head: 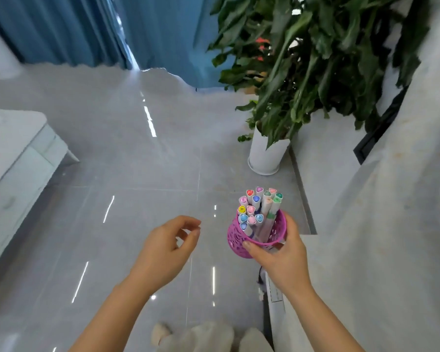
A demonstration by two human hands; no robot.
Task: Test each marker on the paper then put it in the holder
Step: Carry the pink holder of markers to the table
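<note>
- Purple plastic holder (pixel 235 237) is full of markers (pixel 255 207) and is held up over the floor (pixel 112 161).
- Right hand (pixel 277 255) wraps round its side and rim.
- Left hand (pixel 165 250) hangs beside it, fingers loose, holding nothing.
- It looks light and stiff, but tipping could spill markers; holding low round the wall seems best.

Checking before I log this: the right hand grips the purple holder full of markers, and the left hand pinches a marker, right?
Not quite. The head view shows the left hand holding nothing; the right hand does grip the purple holder full of markers.
</note>
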